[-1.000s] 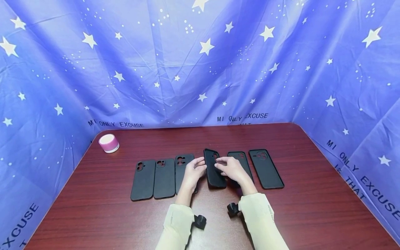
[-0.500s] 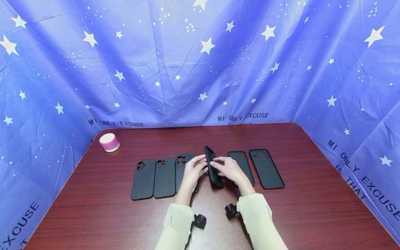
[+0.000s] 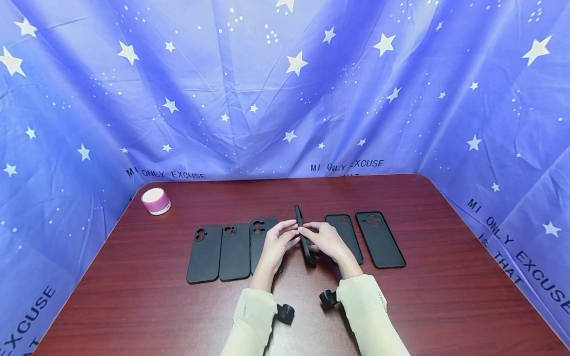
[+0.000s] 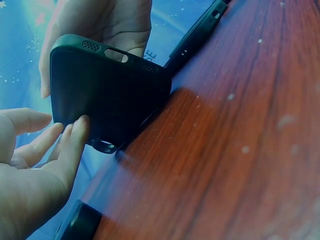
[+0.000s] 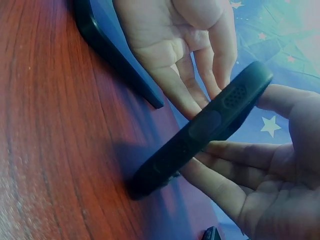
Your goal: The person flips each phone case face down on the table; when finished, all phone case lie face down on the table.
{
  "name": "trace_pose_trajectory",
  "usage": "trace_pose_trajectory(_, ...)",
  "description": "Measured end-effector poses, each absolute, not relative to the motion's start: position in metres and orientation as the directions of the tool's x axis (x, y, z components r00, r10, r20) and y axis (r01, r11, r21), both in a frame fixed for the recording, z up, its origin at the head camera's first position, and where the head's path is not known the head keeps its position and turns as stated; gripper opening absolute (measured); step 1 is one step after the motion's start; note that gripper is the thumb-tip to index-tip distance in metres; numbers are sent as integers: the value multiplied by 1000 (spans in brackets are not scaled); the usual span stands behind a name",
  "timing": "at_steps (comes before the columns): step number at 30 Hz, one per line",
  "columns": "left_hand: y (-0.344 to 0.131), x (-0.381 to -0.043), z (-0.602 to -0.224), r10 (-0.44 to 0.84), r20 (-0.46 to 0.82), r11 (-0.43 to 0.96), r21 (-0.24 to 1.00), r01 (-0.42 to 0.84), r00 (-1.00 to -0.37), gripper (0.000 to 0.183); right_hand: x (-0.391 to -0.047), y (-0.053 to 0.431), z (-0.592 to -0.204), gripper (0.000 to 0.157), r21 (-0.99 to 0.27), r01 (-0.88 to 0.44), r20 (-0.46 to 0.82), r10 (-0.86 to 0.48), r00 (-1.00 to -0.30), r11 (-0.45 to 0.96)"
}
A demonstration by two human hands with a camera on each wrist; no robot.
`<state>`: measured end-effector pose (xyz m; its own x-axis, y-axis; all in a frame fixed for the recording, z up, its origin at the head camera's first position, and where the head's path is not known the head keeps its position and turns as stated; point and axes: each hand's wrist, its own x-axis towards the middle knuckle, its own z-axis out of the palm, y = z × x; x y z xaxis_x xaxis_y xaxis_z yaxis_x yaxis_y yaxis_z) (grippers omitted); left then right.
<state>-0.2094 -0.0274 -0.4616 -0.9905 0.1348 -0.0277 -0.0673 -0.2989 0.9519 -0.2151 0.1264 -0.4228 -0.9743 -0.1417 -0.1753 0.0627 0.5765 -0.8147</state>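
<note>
A black phone case [image 3: 308,253] stands on its long edge on the table, between my two hands. My left hand [image 3: 278,241] pinches its upper edge, fingertips against the flat back; in the left wrist view this back of the case [image 4: 107,90] faces me, its camera cutout low down. From the other side my right hand [image 3: 328,240] pinches the same edge with thumb and fingers. The right wrist view has the case [image 5: 200,127] end-on and tilted, with the right hand [image 5: 280,175] below and the left hand [image 5: 180,45] above.
Left of the hands lie three phone cases, back up: one at the far left [image 3: 204,254], a middle one [image 3: 234,253] and one partly behind the left hand [image 3: 263,237]. Two more, a nearer case [image 3: 349,237] and an outer case [image 3: 380,241], lie on the right. A pink-and-white roll [image 3: 156,201] sits back left.
The phone case has turned from leaning with its inside showing to standing nearly upright on edge. My right hand's fingers have shifted left to its upper edge; my left hand has moved slightly right.
</note>
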Motion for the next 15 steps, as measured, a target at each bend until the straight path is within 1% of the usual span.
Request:
trace_pose_trajectory(5,-27,-210,-460,143,-26,-299,952,-68,-989,37,-215,127,-421,45,-819,38,-146,-145,-979,572)
trace_pose_trajectory(9,-27,-210,-462,142,-23,-270,961,-61,-990,37,-217,128,-422,42,-845,38,-134,-144,-980,533)
trace_pose_trajectory(12,-27,-210,-463,141,-29,-247,967,-64,-990,38,-218,130,-423,40,-873,47,-134,-145,-980,486)
trace_pose_trajectory(15,-27,-210,-464,141,-7,-188,982,-34,-990,39,-217,132,-423,40,-911,64,-145,-170,-975,408)
